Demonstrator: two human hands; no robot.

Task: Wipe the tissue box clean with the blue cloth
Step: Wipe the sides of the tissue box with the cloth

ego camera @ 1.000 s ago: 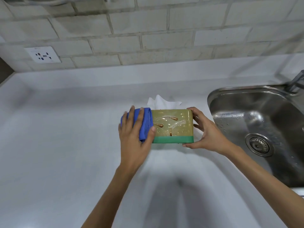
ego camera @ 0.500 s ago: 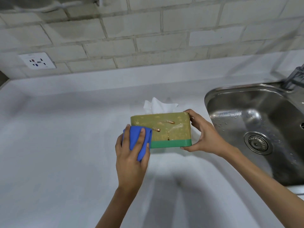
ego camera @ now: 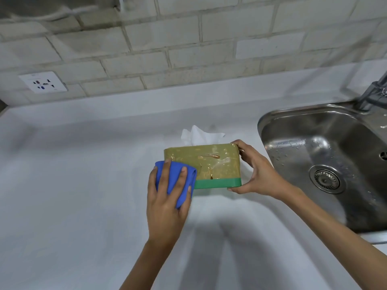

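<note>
Blue cloth [ego camera: 176,185] is sitting bunched under your left hand [ego camera: 167,201], whose fingers [ego camera: 162,174] are clenching it and pressing it against the near left corner of the box [ego camera: 211,164]. The box is standing on the white table [ego camera: 73,174], just left of the steel sink [ego camera: 326,164], with its olive face and green bottom band turned toward you. Your right hand [ego camera: 257,170] is gripping the box's right end, thumb at the bottom corner and fingers curling round the top corner. Brown smears and drips are showing on the olive face, one streak near the top and a drip running down to the green band. A white tissue [ego camera: 199,136] is sticking up from the top of the box. A socket [ego camera: 43,82] is sitting on the brick wall at the left, and a tap [ego camera: 374,91] is rising at the sink's far right corner.
</note>
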